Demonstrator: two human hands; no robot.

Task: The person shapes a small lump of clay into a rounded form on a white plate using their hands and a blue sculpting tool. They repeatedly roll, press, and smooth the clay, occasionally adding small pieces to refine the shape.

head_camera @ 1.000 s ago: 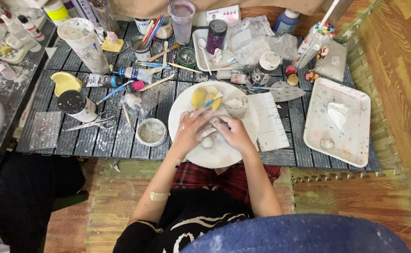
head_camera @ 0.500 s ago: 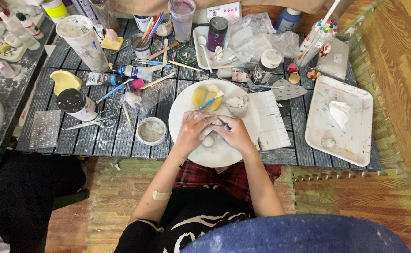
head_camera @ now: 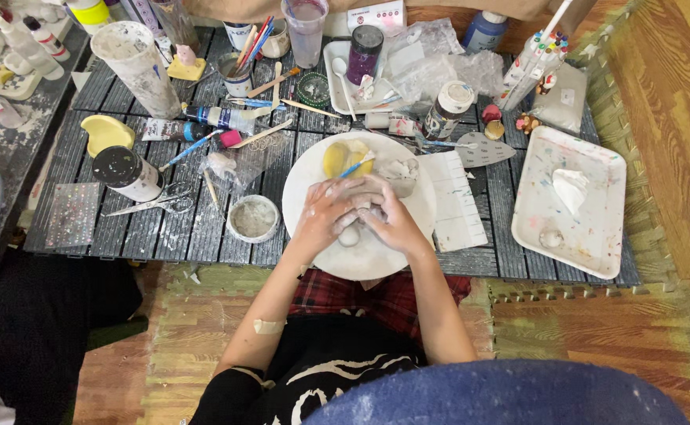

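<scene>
Overhead view of a person seated at a low dark slatted table [head_camera: 164, 228] with both hands meeting over a round white plate [head_camera: 306, 181]. The left hand [head_camera: 325, 214] and the right hand [head_camera: 388, 220] are clasped together around a small pale lump of clay [head_camera: 350, 234], which shows only partly between the fingers; both hands are closed on it and dusted with white. The lump sits just above the plate's centre, near the edge closest to the person. On the far part of the plate lie a yellow sponge [head_camera: 335, 157], a thin blue-handled brush [head_camera: 358, 164] resting across it, and a crumpled white tissue [head_camera: 398, 169]. Just left of the plate stands a small round dish of whitish paste [head_camera: 253, 218]; farther left lie metal scissors [head_camera: 147, 202] and a black-capped paint jar [head_camera: 127, 173] on its side. To the right, a white ruled card [head_camera: 459, 201] touches the plate's rim, and a rectangular white paint-spattered tray [head_camera: 569, 201] sits well apart beyond it.
</scene>
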